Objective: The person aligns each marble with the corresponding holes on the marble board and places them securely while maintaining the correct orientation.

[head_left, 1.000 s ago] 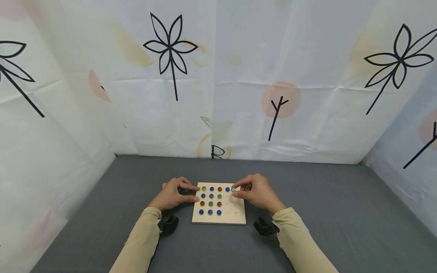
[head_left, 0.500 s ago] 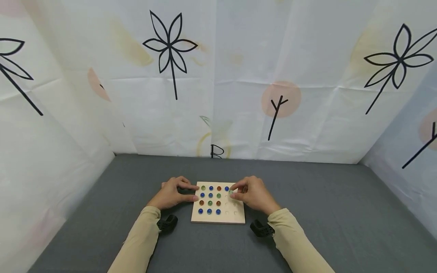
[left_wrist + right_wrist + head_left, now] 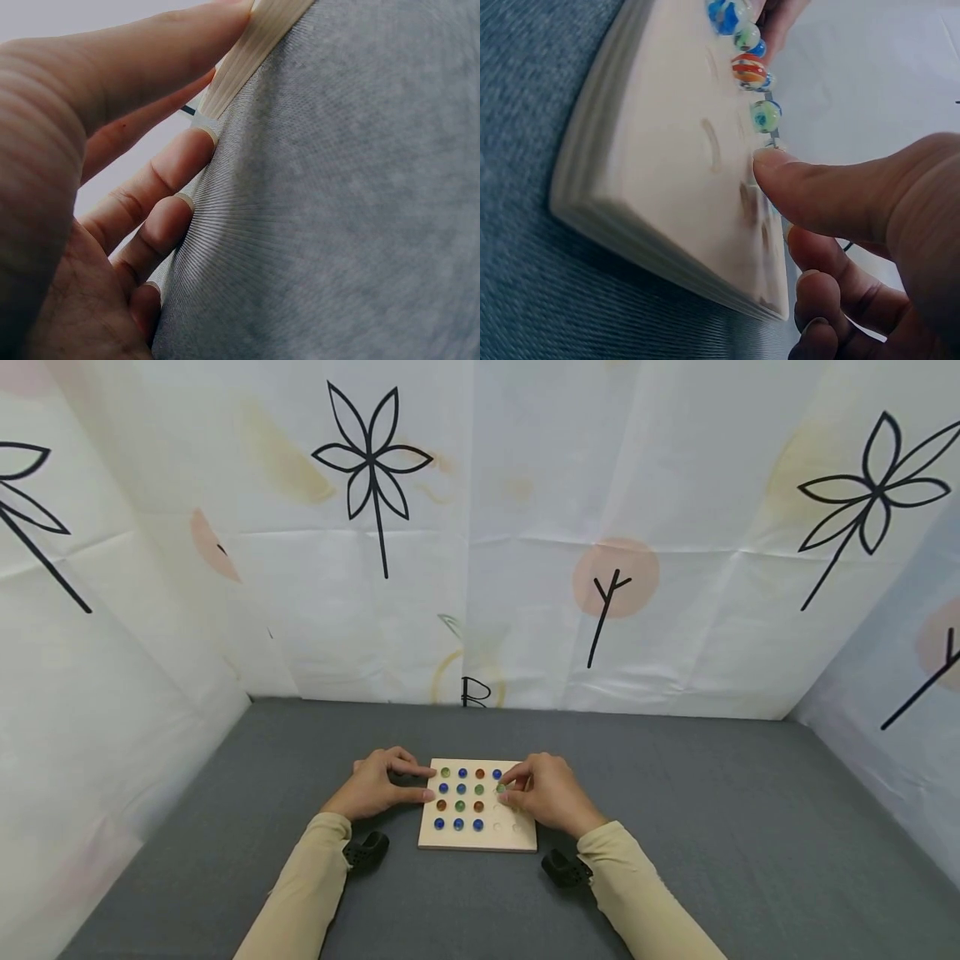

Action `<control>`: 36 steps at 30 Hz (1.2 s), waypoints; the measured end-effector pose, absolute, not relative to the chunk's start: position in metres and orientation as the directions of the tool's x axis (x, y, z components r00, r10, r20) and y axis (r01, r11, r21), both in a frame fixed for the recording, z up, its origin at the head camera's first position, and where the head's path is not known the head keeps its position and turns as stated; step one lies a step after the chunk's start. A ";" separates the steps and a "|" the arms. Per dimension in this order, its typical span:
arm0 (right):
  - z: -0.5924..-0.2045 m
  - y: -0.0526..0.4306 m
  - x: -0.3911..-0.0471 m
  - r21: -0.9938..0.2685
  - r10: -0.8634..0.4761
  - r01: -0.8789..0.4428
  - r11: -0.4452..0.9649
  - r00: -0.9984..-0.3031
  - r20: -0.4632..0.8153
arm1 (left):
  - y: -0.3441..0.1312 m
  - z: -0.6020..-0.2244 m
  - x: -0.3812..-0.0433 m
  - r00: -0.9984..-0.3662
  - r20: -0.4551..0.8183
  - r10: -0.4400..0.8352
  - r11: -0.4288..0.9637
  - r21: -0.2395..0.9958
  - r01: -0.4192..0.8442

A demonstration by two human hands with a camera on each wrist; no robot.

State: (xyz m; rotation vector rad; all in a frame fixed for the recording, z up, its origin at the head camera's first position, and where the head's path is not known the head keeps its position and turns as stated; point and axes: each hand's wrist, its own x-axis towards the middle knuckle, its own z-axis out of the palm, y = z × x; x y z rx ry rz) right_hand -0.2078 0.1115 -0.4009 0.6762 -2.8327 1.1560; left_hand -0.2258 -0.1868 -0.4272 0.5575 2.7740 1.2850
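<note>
A pale wooden board [image 3: 450,840] with rows of shallow round hollows lies flat on the table. Blue, green and amber-red marbles fill its left columns; several hollows on its right side hold none. My left hand [image 3: 375,788] touches the board's left edge with thumb and index fingertip, its other fingers resting near the cloth in the left wrist view. Over the right part, my right hand [image 3: 553,792] pinches a green marble [image 3: 501,788] between thumb and index finger at the second row. In the right wrist view the thumb mostly hides that marble, beside a swirled orange marble [image 3: 748,71].
Grey cloth [image 3: 675,827] covers the table around the board. White fabric walls [image 3: 525,485] printed with black flower outlines stand at the back and both sides. Black wrist devices [image 3: 367,852] sit under both wrists.
My right hand has moved left and nearer to me, carrying the green marble from the board's far right corner to the second row. The left hand stays at the board's edge.
</note>
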 end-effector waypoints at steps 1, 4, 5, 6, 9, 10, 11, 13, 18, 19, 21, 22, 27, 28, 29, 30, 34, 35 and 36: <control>-0.401 0.111 -0.208 -0.664 -0.384 -0.390 0.638 -0.908 0.165 | -0.187 -0.427 -0.226 -0.934 0.119 0.336 0.591 0.745 0.308; -0.402 0.110 -0.208 -0.654 -0.373 -0.384 0.652 -0.913 0.164 | -0.187 -0.427 -0.226 -0.935 0.117 0.336 0.591 0.746 0.306; -0.402 0.110 -0.208 -0.649 -0.371 -0.385 0.656 -0.913 0.168 | -0.187 -0.427 -0.226 -0.934 0.116 0.336 0.592 0.746 0.306; -0.402 0.109 -0.208 -0.647 -0.368 -0.385 0.658 -0.914 0.169 | -0.187 -0.427 -0.226 -0.935 0.114 0.335 0.593 0.746 0.304; -0.403 0.109 -0.207 -0.645 -0.362 -0.385 0.660 -0.915 0.175 | -0.187 -0.427 -0.227 -0.935 0.110 0.337 0.593 0.746 0.302; -0.403 0.108 -0.207 -0.645 -0.361 -0.386 0.660 -0.915 0.177 | -0.187 -0.427 -0.227 -0.935 0.111 0.337 0.595 0.745 0.303; -0.403 0.108 -0.207 -0.646 -0.362 -0.386 0.659 -0.915 0.179 | -0.187 -0.427 -0.227 -0.935 0.112 0.337 0.597 0.742 0.304; -0.403 0.108 -0.206 -0.650 -0.363 -0.386 0.654 -0.915 0.178 | -0.187 -0.427 -0.226 -0.935 0.113 0.337 0.599 0.741 0.305; -0.403 0.107 -0.205 -0.657 -0.369 -0.392 0.644 -0.911 0.183 | -0.187 -0.427 -0.226 -0.935 0.114 0.335 0.600 0.740 0.305; -0.403 0.107 -0.205 -0.658 -0.370 -0.394 0.642 -0.911 0.184 | -0.187 -0.427 -0.226 -0.936 0.114 0.334 0.600 0.740 0.304; -0.403 0.107 -0.205 -0.658 -0.370 -0.394 0.642 -0.910 0.184 | -0.186 -0.427 -0.226 -0.937 0.113 0.331 0.600 0.741 0.301; -0.403 0.107 -0.205 -0.659 -0.372 -0.395 0.641 -0.910 0.183 | -0.187 -0.428 -0.227 -0.937 0.113 0.332 0.600 0.740 0.302; -0.403 0.107 -0.205 -0.667 -0.377 -0.393 0.633 -0.909 0.177 | -0.187 -0.428 -0.227 -0.940 0.104 0.325 0.606 0.740 0.292; -0.403 0.107 -0.205 -0.669 -0.378 -0.393 0.631 -0.909 0.177 | -0.187 -0.428 -0.227 -0.941 0.103 0.323 0.607 0.740 0.289; -0.403 0.107 -0.205 -0.669 -0.378 -0.393 0.631 -0.909 0.177 | -0.187 -0.428 -0.228 -0.943 0.099 0.318 0.608 0.742 0.283; -0.403 0.107 -0.205 -0.669 -0.379 -0.394 0.631 -0.908 0.177 | -0.187 -0.428 -0.227 -0.943 0.100 0.319 0.607 0.742 0.284; -0.403 0.108 -0.206 -0.664 -0.385 -0.400 0.632 -0.905 0.179 | -0.187 -0.428 -0.227 -0.942 0.098 0.320 0.605 0.744 0.282; -0.403 0.108 -0.206 -0.661 -0.389 -0.406 0.631 -0.903 0.184 | -0.187 -0.428 -0.227 -0.942 0.097 0.320 0.604 0.745 0.282; -0.403 0.108 -0.206 -0.662 -0.391 -0.408 0.629 -0.902 0.184 | -0.187 -0.428 -0.227 -0.942 0.097 0.320 0.604 0.745 0.282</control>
